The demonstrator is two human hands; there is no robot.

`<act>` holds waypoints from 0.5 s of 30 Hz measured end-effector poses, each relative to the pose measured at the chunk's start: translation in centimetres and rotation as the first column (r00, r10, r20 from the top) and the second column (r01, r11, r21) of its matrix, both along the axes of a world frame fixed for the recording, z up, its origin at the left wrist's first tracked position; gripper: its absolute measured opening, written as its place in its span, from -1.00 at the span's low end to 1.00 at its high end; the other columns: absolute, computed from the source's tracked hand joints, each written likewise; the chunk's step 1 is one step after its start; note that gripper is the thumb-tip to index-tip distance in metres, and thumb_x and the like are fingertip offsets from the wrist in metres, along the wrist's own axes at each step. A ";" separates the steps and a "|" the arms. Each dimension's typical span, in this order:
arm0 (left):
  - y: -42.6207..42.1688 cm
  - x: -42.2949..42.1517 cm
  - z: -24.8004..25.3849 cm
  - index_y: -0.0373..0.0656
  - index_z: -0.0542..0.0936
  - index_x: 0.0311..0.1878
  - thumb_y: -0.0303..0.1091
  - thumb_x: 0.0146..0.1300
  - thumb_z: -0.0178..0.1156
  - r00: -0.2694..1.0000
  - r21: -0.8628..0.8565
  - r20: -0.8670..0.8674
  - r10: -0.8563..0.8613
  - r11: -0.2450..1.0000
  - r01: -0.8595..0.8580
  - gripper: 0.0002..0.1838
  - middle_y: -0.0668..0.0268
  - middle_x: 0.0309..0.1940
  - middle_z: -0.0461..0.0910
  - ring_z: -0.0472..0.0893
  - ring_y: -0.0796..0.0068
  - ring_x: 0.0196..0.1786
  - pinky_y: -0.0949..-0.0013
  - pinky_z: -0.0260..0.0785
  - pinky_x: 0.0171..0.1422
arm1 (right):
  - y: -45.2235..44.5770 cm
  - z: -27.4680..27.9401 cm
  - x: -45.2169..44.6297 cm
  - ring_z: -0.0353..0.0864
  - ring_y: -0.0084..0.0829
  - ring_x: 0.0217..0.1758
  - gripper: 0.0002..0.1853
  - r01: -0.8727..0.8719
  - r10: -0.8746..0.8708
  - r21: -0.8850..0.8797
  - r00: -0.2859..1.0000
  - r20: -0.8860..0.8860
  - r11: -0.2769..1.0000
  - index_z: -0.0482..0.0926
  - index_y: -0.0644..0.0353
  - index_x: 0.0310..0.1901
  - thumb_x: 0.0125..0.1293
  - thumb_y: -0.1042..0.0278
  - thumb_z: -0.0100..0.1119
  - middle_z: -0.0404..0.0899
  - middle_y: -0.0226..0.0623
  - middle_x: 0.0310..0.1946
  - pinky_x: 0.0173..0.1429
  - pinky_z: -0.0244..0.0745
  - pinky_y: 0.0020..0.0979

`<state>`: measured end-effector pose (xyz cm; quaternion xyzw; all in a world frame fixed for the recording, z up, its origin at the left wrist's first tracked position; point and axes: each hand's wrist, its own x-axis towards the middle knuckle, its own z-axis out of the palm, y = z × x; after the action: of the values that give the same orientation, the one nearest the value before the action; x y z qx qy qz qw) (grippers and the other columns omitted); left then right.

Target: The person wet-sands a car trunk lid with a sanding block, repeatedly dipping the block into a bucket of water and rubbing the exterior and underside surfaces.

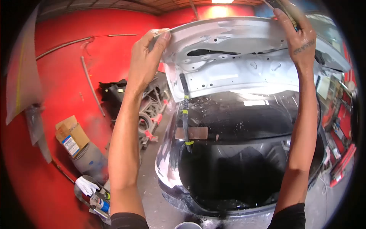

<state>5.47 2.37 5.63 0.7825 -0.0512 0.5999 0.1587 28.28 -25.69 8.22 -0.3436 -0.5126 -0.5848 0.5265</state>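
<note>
A raised car trunk lid [236, 70] stands in front of me, its white and grey inner side facing me. My left hand [148, 55] is closed on the lid's upper left edge, thumb on the near side and fingers over the top. My right hand [301, 40] is at the upper right edge, closed around a narrow dark object with a pale yellowish side [286, 11]; its kind is unclear and it is partly cut off by the frame. Below the lid lies the open, dark trunk [228, 175]. A dark strut with yellow-green tape [185, 118] runs down the left side.
A brownish rectangular block [191, 133] rests by the rear window [244, 114]. Car parts [150, 110] stand along the red wall [68, 84]. Lower left are a cardboard box [72, 135], a white cloth [87, 186] and a blue-labelled can [100, 203]. A bucket rim [188, 225] shows below.
</note>
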 end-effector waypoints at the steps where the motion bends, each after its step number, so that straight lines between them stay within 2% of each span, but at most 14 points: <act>1: 0.0 -0.1 -0.5 -0.34 0.70 0.03 0.04 0.54 0.19 0.998 0.071 0.056 -0.012 0.997 0.009 -0.49 0.18 -0.24 0.70 0.60 0.35 -0.09 0.28 0.41 0.07 | -0.2 -0.7 -0.8 0.68 -0.19 -0.09 -0.65 0.029 -0.028 0.009 0.999 -0.017 1.000 0.73 0.26 -0.02 0.33 0.14 0.35 0.74 -0.08 -0.17 0.10 0.51 -0.28; 3: 0.7 -1.3 -0.6 -0.35 0.68 -0.06 0.05 0.56 0.16 0.996 0.156 0.065 -0.059 0.987 0.048 -0.48 0.12 -0.28 0.67 0.58 0.22 -0.13 0.20 0.39 0.04 | -1.4 -1.5 -3.8 0.72 -0.14 0.06 -0.62 0.111 -0.109 0.028 0.993 -0.045 0.993 0.75 0.18 0.06 0.38 0.09 0.33 0.76 -0.09 -0.06 0.25 0.51 -0.29; 4: 1.0 -1.6 -0.9 -0.35 0.68 -0.10 0.05 0.56 0.15 0.994 0.199 0.067 -0.092 0.977 0.077 -0.48 0.09 -0.30 0.65 0.57 0.16 -0.15 0.16 0.39 0.02 | -2.2 -2.3 -4.1 0.70 -0.18 0.12 -0.57 0.111 -0.110 -0.004 0.985 -0.132 0.994 0.70 0.21 0.15 0.42 0.08 0.30 0.75 -0.09 0.02 0.31 0.48 -0.29; 5: 0.8 -2.1 -1.3 -0.35 0.66 -0.18 0.04 0.56 0.13 0.988 0.252 0.089 -0.124 0.963 0.098 -0.48 0.02 -0.31 0.63 0.52 0.00 -0.18 0.04 0.36 0.00 | -3.2 -3.3 -3.8 0.68 -0.22 0.19 -0.52 0.111 -0.116 -0.032 0.968 -0.222 0.993 0.66 0.23 0.24 0.46 0.07 0.28 0.73 -0.10 0.11 0.37 0.46 -0.30; 6: 0.6 -2.8 -1.8 -0.34 0.66 -0.19 0.03 0.56 0.13 0.991 0.258 0.063 -0.114 0.961 0.094 -0.48 0.02 -0.30 0.64 0.53 -0.01 -0.17 0.03 0.36 0.01 | -4.1 -4.7 -4.7 0.66 -0.26 0.26 -0.47 0.109 -0.121 -0.056 0.941 -0.317 0.992 0.62 0.26 0.33 0.50 0.06 0.26 0.72 -0.10 0.19 0.43 0.43 -0.31; 7: 0.4 -3.7 -2.3 -0.34 0.67 -0.20 0.03 0.55 0.14 0.994 0.272 0.031 -0.105 0.958 0.092 -0.49 0.01 -0.29 0.64 0.54 -0.02 -0.16 0.03 0.36 0.01 | -4.4 -6.5 -7.6 0.61 -0.30 0.32 -0.44 0.215 -0.205 -0.001 0.927 -0.315 0.977 0.59 0.29 0.37 0.52 0.05 0.27 0.68 -0.09 0.24 0.45 0.41 -0.31; 8: 0.2 -4.5 -2.4 -0.34 0.67 -0.20 0.02 0.54 0.15 0.995 0.292 0.012 -0.099 0.952 0.091 -0.50 0.01 -0.28 0.65 0.54 -0.04 -0.15 0.02 0.36 0.02 | -4.6 -8.7 -10.4 0.66 -0.25 0.18 -0.43 0.244 -0.226 0.024 0.927 -0.299 0.970 0.60 0.31 0.32 0.41 0.09 0.34 0.69 -0.05 0.13 0.32 0.48 -0.29; 9: -0.1 -5.1 -2.9 -0.34 0.69 -0.17 -0.02 0.52 0.16 0.997 0.341 -0.003 -0.075 0.937 0.072 -0.53 0.00 -0.23 0.66 0.55 -0.05 -0.11 0.03 0.37 0.04 | -4.6 -11.2 -13.6 0.64 -0.35 0.21 -0.41 0.217 -0.174 0.040 0.868 -0.466 0.975 0.61 0.35 0.30 0.44 0.03 0.32 0.71 -0.12 0.16 0.38 0.45 -0.33; 11: -0.4 -5.7 -4.3 -0.34 0.71 -0.12 -0.04 0.52 0.18 0.988 0.363 0.022 -0.155 0.922 0.137 -0.55 0.01 -0.18 0.66 0.54 -0.04 -0.08 0.04 0.38 0.08 | -3.9 -17.0 -19.4 0.62 -0.25 0.30 -0.40 0.387 -0.392 -0.117 0.780 -0.487 0.915 0.62 0.36 0.28 0.42 0.00 0.32 0.69 -0.03 0.17 0.43 0.44 -0.21; 12: -0.5 -6.0 -4.9 -0.34 0.72 -0.09 -0.06 0.51 0.18 0.983 0.382 0.025 -0.182 0.910 0.159 -0.56 0.01 -0.15 0.67 0.54 -0.04 -0.06 0.05 0.38 0.09 | -4.1 -20.2 -22.0 0.60 -0.15 0.35 -0.40 0.509 -0.602 -0.322 0.683 -0.414 0.798 0.60 0.37 0.28 0.41 0.03 0.33 0.67 -0.01 0.18 0.45 0.43 -0.16; 13: -0.4 -5.7 -5.6 -0.33 0.74 -0.02 -0.09 0.49 0.20 0.963 0.393 0.062 -0.261 0.894 0.216 -0.59 0.03 -0.10 0.67 0.54 -0.02 -0.02 0.07 0.38 0.14 | -3.1 -22.8 -24.8 0.62 -0.05 0.29 -0.43 0.332 -0.508 -0.424 0.750 -0.423 0.843 0.60 0.37 0.24 0.38 0.07 0.36 0.66 0.03 0.17 0.42 0.45 -0.13; 15: -0.9 -5.8 -6.7 -0.32 0.74 -0.01 -0.10 0.49 0.21 0.953 0.357 0.060 -0.296 0.898 0.257 -0.59 0.05 -0.08 0.67 0.55 -0.01 0.00 0.07 0.38 0.15 | -3.0 -29.6 -28.9 0.64 0.10 0.13 -0.49 0.179 -0.581 -0.716 0.727 -0.365 0.674 0.62 0.32 0.17 0.29 0.17 0.40 0.64 0.05 0.03 0.21 0.57 -0.06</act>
<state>-0.30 1.48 -1.05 0.7477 -0.2749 0.5962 0.0996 -0.66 -28.65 -21.39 -0.7617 -0.4099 -0.3461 0.3632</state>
